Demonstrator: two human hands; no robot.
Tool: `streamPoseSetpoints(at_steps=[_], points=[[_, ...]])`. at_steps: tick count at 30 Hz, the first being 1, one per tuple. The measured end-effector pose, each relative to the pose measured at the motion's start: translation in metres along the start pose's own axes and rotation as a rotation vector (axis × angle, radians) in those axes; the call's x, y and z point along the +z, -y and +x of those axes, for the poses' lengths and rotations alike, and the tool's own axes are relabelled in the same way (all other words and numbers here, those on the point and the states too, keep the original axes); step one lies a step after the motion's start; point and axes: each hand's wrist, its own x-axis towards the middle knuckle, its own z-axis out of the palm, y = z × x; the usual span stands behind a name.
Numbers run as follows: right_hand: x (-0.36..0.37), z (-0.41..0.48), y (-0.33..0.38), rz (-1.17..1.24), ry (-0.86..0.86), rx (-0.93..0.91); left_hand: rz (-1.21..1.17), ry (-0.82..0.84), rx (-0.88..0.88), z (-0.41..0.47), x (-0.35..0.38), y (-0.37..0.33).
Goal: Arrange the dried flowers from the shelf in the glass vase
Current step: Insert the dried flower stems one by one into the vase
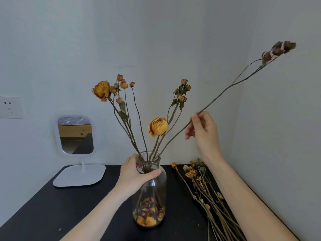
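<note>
L hand (137,173) grips the glass vase (151,197) neck, mid table (69,206). R hand (203,131) pinches a long dark stem (225,89), low end in the vase w/ some yellow flowers (158,126). Flower pile (205,192) on the right isn't in yet, so approx. half done.

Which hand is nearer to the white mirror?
Left. The left hand grips the vase, just right of the mirror; the right hand pinches a long stem farther right.
</note>
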Motion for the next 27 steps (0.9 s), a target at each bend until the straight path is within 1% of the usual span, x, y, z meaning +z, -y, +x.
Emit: streamPoseSetpoints(at_steps=[3,7,10,12,14,16,20,22,24,27], points=[[0.007,-0.004,0.001,-0.070,0.098,-0.003,-0.019,0.018,0.002,0.000,-0.001,0.000],[0.018,-0.009,-0.001,-0.223,0.242,0.007,-0.019,0.023,-0.002,0.000,-0.002,0.000],[0.025,-0.016,-0.009,-0.321,0.330,0.064,-0.020,0.018,-0.008,0.000,-0.001,0.000],[0.029,-0.022,-0.015,-0.391,0.428,0.116,-0.022,0.018,-0.008,0.000,-0.001,0.000],[0.031,-0.026,-0.019,-0.412,0.497,0.147,-0.020,0.021,-0.010,0.000,-0.001,-0.001],[0.032,-0.026,-0.018,-0.350,0.460,0.152,-0.024,0.022,-0.010,0.000,-0.001,-0.001],[0.030,-0.020,-0.009,-0.161,0.273,0.136,-0.049,0.040,-0.016,0.000,-0.002,0.000],[0.030,-0.018,-0.006,-0.105,0.223,0.125,-0.056,0.043,-0.015,0.000,-0.002,0.000],[0.030,-0.020,-0.007,-0.145,0.246,0.126,-0.066,0.039,-0.014,0.000,-0.002,0.000],[0.032,-0.025,-0.012,-0.238,0.378,0.165,-0.091,0.040,-0.008,-0.001,-0.002,0.000]])
